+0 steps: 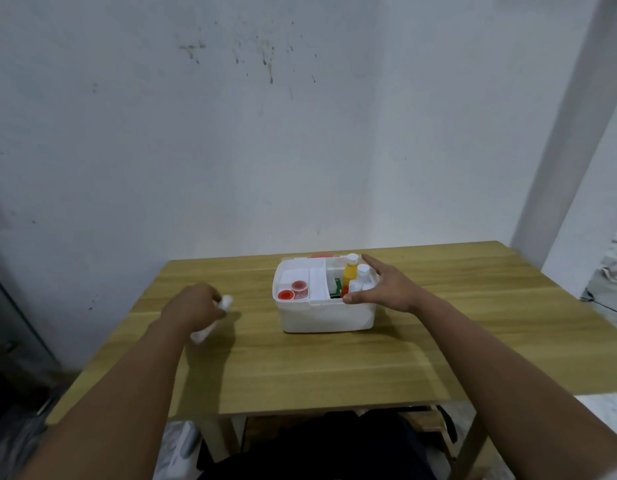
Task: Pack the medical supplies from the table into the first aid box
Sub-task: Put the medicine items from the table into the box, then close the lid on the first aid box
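A white first aid box (326, 317) stands open in the middle of the wooden table (300, 368). Its left tray holds two red-capped rolls (291, 292). The right compartment holds a yellow bottle (349, 273), a white bottle (360, 277) and a green pack (336, 289). My right hand (383, 287) grips the box's right rim, thumb on the front edge, fingers toward the back. My left hand (192, 306), left of the box, is closed around a white tube-like item (210, 322) just above the table; the item is blurred.
A grey-white wall rises right behind the table. A white pillar (570, 133) stands at the back right. Dark clutter lies on the floor at the left, pale bags at the far right. The table's front edge is near my lap.
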Demonstrator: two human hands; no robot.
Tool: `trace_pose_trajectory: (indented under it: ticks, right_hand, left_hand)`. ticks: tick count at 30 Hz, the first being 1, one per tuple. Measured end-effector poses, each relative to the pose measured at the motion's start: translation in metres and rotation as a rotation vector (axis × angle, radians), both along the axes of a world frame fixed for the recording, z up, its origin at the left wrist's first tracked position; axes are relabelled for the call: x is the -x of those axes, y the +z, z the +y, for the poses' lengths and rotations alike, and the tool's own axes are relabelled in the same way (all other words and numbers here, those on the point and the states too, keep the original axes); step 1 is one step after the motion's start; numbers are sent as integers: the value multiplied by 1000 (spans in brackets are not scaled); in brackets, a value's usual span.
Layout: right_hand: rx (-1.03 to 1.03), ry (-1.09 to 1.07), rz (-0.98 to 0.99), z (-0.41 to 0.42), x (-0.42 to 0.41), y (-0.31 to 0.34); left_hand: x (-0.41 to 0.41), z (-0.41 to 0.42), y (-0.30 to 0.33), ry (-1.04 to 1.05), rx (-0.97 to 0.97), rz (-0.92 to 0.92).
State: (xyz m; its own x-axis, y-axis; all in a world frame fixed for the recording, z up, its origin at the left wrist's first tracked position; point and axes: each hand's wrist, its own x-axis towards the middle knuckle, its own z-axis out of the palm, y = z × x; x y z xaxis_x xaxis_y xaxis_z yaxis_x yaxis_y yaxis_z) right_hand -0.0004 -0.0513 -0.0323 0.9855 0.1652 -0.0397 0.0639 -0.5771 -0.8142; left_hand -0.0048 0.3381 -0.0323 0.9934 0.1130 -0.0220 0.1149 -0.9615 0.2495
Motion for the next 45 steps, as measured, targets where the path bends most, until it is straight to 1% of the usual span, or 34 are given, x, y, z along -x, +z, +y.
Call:
trace_pose_trajectory:
  ticks: [3,5,8,11,15,17,19,20,21,24,26,28,29,31,32,33,35,38,41,45]
  right_hand:
    - [0,1,-2,0,0,0]
    - [-1,-2,-5,0,-1,0]
    - [5,1,-16,1,0,1]
    - [7,10,-27,1,1,2]
    - [28,6,-24,0,0,2]
    - [41,0,-27,1,-1,1]
    - [59,5,-26,1,-3,1]
    - [72,14,-24,0,-5,1]
    - [67,24,-12,-2,-8,2]
    - [-31,6,44,-8,-17,6]
    - [-104,-58,58,-10,-23,8]
    - [-191,-134,68,-10,-30,9]
    - [-226,-165,77,-11,-36,8]
    - [-294,-218,152,-11,-49,3]
    - [-317,-248,206,-11,-57,-1]
    - [-330,-278,258,-11,-66,-5]
    - [-366,-324,332,-11,-84,-15]
    - [-512,-362,419,-9,-109,-25]
    - [-626,-389,482,-5,-125,-27]
    - [-687,-382,400,-2,-141,-21]
  left_hand:
    - [-10,-28,29,-15,194,-137]
    - [-16,-52,47,-58,330,-190]
    - [-23,-91,66,-126,503,-197]
    - [-26,-128,73,-158,587,-155]
    - [-31,-158,61,-177,550,-126]
    - [-33,-166,51,-192,407,-143]
    - [-35,-171,43,-221,173,-195]
    - [-36,-171,40,-225,100,-229]
    - [-38,-170,38,-221,75,-268]
    - [-47,-153,35,-145,160,-386]
    - [-56,-135,31,-60,264,-403]
    - [-68,-117,24,33,402,-340]
    - [-74,-109,19,74,528,-273]
    - [-85,-101,13,157,836,-65]
    - [-88,-100,9,186,941,46]
    - [-93,-99,4,196,1004,129]
    - [-102,-99,-6,182,1077,235]
    - [-119,-102,-19,152,1177,345]
    - [-136,-105,-25,181,1288,360]
    - [-157,-111,-22,177,1370,341]
